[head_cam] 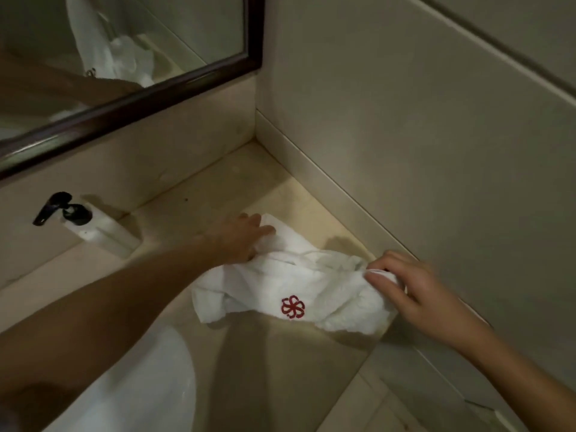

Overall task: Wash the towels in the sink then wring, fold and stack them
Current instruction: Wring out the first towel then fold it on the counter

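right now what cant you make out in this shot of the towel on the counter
- Sink: head view, mostly cut off by the bottom edge and covered by the left forearm; basin contents and tap not visible.
- Towel: crumpled, so its full shape and wetness cannot be told.
- Left hand: its fingers are partly hidden by the towel.
- Pump bottle: label too dim to read.
- Other towels or a stack: none in frame.

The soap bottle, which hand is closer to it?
Left. The left hand grips the towel on the counter, just right of the soap bottle. The right hand pinches the towel's far end, farther away.
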{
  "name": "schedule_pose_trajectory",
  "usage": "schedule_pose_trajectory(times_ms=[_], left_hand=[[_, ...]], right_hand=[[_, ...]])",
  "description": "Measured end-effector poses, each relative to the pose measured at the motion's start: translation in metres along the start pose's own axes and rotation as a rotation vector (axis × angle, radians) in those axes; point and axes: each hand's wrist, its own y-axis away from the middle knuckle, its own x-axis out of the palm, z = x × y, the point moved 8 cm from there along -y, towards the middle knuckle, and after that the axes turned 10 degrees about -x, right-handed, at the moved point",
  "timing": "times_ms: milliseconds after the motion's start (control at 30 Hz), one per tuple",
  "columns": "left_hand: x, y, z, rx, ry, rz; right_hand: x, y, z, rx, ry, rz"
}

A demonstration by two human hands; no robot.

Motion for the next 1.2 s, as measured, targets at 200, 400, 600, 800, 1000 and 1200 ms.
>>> schedule_pose_trajectory(times_ms=[200, 400, 600, 800, 1000, 1200], left_hand=[[-0.014, -0.003, 0.009, 0.029, 0.191, -0.059], [-0.053, 0.013, 0.037, -0.126, 0.42, -0.297], [-0.093, 0.064, 0.09, -0.314, 0.524, -0.558], [-0.13, 0.129, 0.122, -0.392, 0.627, -0.733], [-0.133, 0.167, 0.126, -0.32, 0.605, -0.678], [-0.127, 0.198, 0.105, -0.162, 0.675, -0.608]], right_hand=[[-0.002, 0.005, -0.008, 0.048, -0.048, -0.032], [-0.011, 0.007, -0.014, 0.063, -0.014, -0.067], [-0.065, 0.003, -0.015, 0.085, 0.138, -0.252], [-0.11, -0.008, 0.005, 0.001, 0.27, -0.327], [-0.121, -0.024, 0.028, -0.056, 0.264, -0.323], [-0.129, -0.032, 0.031, -0.015, 0.179, -0.329]])
